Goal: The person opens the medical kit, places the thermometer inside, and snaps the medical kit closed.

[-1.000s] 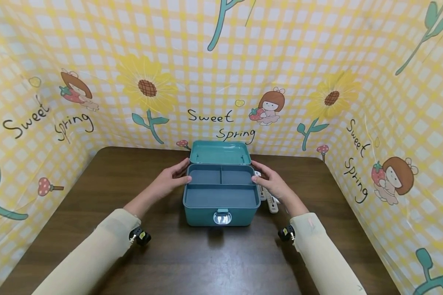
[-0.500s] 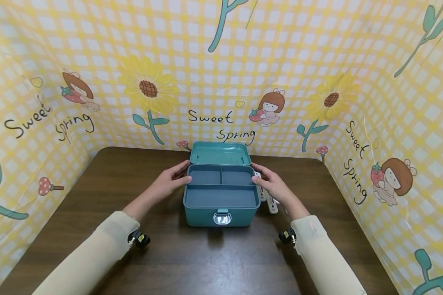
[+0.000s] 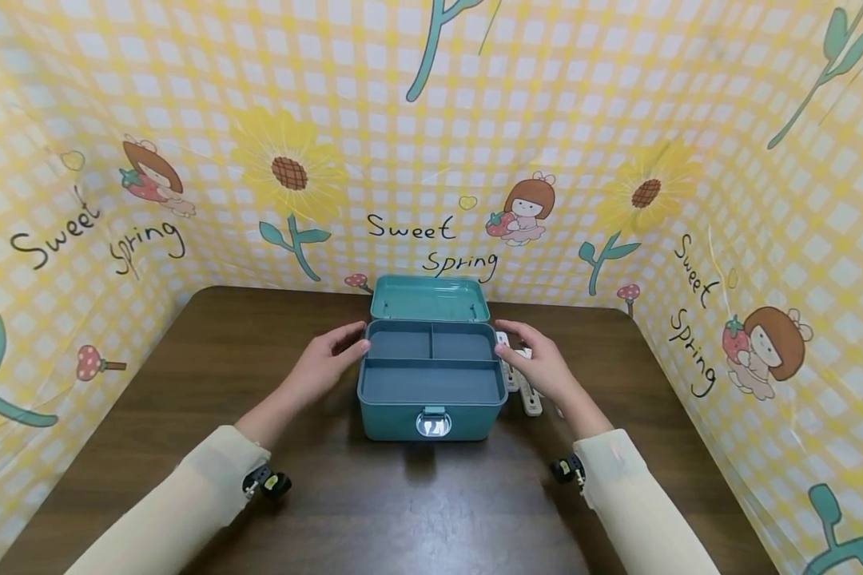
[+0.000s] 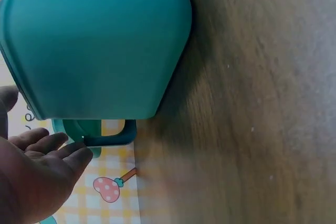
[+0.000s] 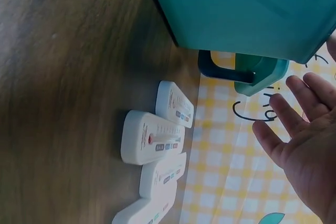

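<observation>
A teal storage box [image 3: 395, 425] stands upright with its lid [image 3: 429, 299] folded back. Inside the rim sits a grey-blue tray [image 3: 431, 383], divided into one long front compartment and two smaller rear ones, all bare. At the box's left side my left hand [image 3: 325, 361] has its thumb tip by the rim and its fingers extended toward the rear corner. My right hand [image 3: 542, 363] mirrors it on the right, fingers straight and apart from the box wall in the right wrist view. Behind the box a dark teal handle [image 4: 125, 136] hangs down.
Several flat white thermometer-like pieces [image 5: 152, 137], with printed scales, lie right of the box, partly under my right hand in the head view. A clear latch [image 3: 433, 426] is on the box front. Yellow checked cloth [image 3: 417, 176] walls the brown table [image 3: 431, 511] at back and sides.
Both hands have eased slightly outward from the box sides, the right hand's fingers coming away from the rear corner. The box and its raised lid stay in place.
</observation>
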`<act>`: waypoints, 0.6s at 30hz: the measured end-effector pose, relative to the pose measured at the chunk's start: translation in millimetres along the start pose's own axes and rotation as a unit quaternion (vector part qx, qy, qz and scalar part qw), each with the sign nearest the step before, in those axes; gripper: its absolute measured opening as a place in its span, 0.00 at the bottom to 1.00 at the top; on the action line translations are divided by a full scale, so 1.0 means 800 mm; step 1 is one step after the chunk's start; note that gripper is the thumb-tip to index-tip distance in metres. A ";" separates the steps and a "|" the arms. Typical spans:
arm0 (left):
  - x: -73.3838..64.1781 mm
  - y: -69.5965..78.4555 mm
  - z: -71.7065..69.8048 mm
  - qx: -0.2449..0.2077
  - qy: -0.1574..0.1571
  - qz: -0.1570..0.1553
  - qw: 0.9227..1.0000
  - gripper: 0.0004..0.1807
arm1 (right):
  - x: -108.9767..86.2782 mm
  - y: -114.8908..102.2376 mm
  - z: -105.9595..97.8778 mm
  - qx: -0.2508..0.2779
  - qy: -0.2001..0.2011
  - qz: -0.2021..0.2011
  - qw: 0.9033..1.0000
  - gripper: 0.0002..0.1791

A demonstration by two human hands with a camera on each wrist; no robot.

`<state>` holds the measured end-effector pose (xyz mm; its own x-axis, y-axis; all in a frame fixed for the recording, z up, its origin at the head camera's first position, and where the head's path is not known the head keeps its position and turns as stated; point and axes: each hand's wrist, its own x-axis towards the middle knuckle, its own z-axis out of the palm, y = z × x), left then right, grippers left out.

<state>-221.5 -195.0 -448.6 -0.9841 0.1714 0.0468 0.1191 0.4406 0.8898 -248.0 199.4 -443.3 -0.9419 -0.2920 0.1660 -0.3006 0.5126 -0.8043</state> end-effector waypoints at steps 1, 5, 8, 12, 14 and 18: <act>-0.003 0.001 0.000 -0.004 0.002 0.001 1.000 0.35 | -0.002 0.001 -0.001 -0.004 0.003 -0.003 1.000 0.27; -0.016 0.002 0.002 -0.031 -0.004 0.015 0.999 0.36 | -0.010 0.006 -0.005 -0.020 0.017 -0.012 1.000 0.25; -0.027 -0.001 0.004 -0.057 -0.018 0.040 0.997 0.38 | -0.019 0.008 -0.009 -0.027 0.027 -0.012 0.999 0.26; -0.043 -0.003 0.010 -0.065 -0.035 0.069 0.995 0.44 | -0.032 0.012 -0.015 -0.041 0.045 -0.016 0.998 0.27; -0.050 -0.001 0.014 -0.058 -0.037 0.074 0.995 0.49 | -0.038 0.013 -0.019 -0.047 0.055 -0.022 0.997 0.27; -0.064 0.003 0.021 -0.038 -0.032 0.069 0.996 0.58 | -0.049 0.016 -0.027 -0.050 0.078 -0.029 0.995 0.26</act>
<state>-168.8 -188.0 -456.8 -0.9482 0.2826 0.1447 0.2403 0.3407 0.9089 -218.5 234.9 -447.4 -0.9319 -0.1992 0.3032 -0.3616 0.5785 -0.7311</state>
